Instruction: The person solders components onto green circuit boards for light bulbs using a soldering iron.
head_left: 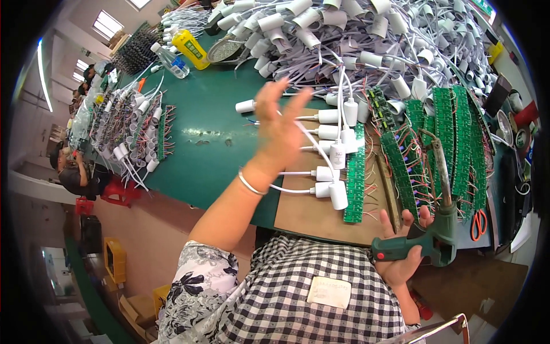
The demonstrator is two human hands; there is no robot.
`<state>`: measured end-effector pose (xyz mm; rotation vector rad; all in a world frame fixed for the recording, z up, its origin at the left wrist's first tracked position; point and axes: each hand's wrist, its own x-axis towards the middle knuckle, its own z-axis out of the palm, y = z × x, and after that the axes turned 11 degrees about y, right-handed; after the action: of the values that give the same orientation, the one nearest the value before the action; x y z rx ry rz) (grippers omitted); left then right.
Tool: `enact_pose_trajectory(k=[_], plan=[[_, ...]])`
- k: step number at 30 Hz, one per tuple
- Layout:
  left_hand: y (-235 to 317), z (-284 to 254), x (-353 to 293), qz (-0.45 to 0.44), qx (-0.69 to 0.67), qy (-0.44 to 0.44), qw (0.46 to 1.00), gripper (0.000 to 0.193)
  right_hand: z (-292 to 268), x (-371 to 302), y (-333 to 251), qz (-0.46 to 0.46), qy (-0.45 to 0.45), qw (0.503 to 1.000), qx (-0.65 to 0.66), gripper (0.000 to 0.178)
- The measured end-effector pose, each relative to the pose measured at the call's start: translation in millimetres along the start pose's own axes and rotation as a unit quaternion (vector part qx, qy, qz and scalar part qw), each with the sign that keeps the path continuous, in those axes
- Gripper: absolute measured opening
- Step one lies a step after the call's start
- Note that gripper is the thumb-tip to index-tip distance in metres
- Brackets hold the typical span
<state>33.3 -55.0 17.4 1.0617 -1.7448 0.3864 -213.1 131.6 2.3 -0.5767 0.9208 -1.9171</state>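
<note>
My left hand (281,129) is raised over the left side of a brown board (298,215), slightly blurred, with its fingers spread. A white lamp socket (245,106) shows just left of it, its cable running toward the fingers; I cannot tell whether they touch. On the board lie several white sockets with cables (338,195), beside a green circuit-board strip (355,200) with thin wires on its right edge. My right hand (401,264), palm up, holds a green soldering gun (395,247) by its handle, thumb over it. The gun's bent metal tip points away from me.
A large heap of white sockets and cables (344,57) fills the back. Green circuit panels (458,143) stand at right, near orange scissors (479,225). Another socket bundle (132,129), a water bottle (172,62) and a yellow bottle (190,49) are at left on the green table (200,166).
</note>
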Motion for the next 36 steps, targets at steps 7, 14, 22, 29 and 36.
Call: enact_pose_trajectory(k=[7,14,22,29,36], plan=[[-100.0,-36.4,2.0,-0.317,0.235,-0.282,0.875,0.042,2.0,2.7,3.3,0.022,-0.001,1.0,-0.004,0.07],[-121.9,-37.7,-1.3,-0.442,0.13,-0.176,0.87,0.038,6.2,-1.1,2.5,0.032,-0.005,0.999,-0.013,0.071],[-45.0,-113.8,65.3,-0.122,-0.116,0.102,0.98,0.05,5.7,-5.4,4.5,0.039,-0.004,0.999,-0.021,0.072],[74.7,-119.4,-3.1,-0.055,-0.116,-0.324,0.937,0.033,9.7,-5.4,3.2,0.082,-0.004,0.997,-0.009,0.076],[105.1,-71.3,-70.4,-0.171,-0.237,-0.309,0.905,0.01,9.4,-4.2,2.0,0.179,-0.065,0.982,0.002,0.071]])
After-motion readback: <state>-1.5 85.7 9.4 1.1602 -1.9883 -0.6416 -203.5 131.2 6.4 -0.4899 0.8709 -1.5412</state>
